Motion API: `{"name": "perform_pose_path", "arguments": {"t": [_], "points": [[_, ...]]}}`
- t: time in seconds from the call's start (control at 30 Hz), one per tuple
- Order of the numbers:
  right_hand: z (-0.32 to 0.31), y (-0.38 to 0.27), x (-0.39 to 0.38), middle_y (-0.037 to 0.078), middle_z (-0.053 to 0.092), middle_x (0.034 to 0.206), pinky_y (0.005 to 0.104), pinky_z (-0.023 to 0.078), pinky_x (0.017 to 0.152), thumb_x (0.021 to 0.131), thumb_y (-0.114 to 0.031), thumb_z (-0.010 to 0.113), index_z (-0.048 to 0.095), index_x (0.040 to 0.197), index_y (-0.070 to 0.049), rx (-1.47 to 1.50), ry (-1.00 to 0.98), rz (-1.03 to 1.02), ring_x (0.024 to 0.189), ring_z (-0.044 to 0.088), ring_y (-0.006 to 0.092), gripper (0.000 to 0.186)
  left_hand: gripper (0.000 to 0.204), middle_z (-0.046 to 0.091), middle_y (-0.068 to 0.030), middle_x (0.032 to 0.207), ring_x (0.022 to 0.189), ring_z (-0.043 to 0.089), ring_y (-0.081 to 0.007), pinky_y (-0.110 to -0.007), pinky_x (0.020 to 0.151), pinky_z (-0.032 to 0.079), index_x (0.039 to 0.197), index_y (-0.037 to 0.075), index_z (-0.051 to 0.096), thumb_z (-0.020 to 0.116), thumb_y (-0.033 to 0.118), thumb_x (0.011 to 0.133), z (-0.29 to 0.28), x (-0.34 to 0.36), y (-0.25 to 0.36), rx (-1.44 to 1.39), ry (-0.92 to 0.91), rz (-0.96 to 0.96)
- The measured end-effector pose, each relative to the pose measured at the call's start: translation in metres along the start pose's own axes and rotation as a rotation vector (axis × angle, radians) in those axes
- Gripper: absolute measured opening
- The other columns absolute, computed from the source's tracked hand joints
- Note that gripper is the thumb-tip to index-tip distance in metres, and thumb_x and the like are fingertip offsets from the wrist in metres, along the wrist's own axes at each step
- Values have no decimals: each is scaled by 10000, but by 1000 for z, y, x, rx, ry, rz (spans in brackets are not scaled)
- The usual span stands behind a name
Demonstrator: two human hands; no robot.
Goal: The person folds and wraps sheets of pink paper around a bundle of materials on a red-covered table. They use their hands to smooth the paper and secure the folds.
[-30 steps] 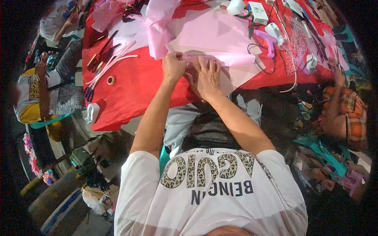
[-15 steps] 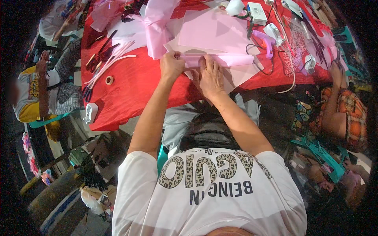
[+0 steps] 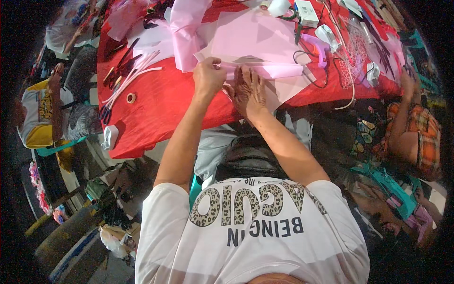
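Note:
A pale pink sheet of wrapping paper point(image 3: 282, 71) lies at the table's near side, with a long narrow fold along its far edge. My left hand point(image 3: 209, 77) is closed on the left end of that fold, its fingers pinched together. Stretched out over the near part of the sheet, my right hand point(image 3: 248, 93) lies nearly flat with its fingertips against the fold. Beyond the fold is a larger flat pink sheet point(image 3: 255, 35). A gathered pink paper wrap point(image 3: 183, 40) stands just past my left hand.
On the red-covered table point(image 3: 161, 106) are a tape roll point(image 3: 131, 98), dark-handled scissors point(image 3: 105, 113) and pale pink stems point(image 3: 135, 75) to the left. A purple glue gun point(image 3: 319, 48) with its cord, netting point(image 3: 350, 59) and a white box point(image 3: 306, 13) lie right. People sit at both sides.
My left hand has turned and shifted slightly right along the fold. My right hand has slid a little to the left and stays flat on the paper.

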State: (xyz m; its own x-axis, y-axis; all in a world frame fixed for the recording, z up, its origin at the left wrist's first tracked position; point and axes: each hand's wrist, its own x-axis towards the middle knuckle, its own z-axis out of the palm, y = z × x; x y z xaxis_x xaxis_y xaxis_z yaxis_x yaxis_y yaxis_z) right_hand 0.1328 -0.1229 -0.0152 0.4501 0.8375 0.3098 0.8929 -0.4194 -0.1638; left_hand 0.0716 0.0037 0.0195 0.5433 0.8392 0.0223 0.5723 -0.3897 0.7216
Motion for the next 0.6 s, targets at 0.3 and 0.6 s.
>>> {"name": "perform_pose_path", "arguments": {"t": [0.3, 0.6], "points": [[-7, 3, 3, 159, 405, 1164, 420, 320, 922, 832, -431, 499, 383, 1228, 13, 43, -35, -20, 1076, 407, 313, 607, 359, 673, -153, 793, 716, 661, -218, -325, 657, 516, 1005, 2, 631, 641, 182, 696, -3, -2, 28, -73, -53, -7], [-5, 9, 1, 167, 419, 1163, 417, 341, 904, 791, -308, 558, 412, 1196, 7, 194, 25, -23, 1086, 418, 324, 533, 391, 663, -124, 741, 663, 639, -182, -308, 625, 509, 1069, 5, 597, 644, 168, 716, -3, -8, 48, -98, -93, 70]]}}
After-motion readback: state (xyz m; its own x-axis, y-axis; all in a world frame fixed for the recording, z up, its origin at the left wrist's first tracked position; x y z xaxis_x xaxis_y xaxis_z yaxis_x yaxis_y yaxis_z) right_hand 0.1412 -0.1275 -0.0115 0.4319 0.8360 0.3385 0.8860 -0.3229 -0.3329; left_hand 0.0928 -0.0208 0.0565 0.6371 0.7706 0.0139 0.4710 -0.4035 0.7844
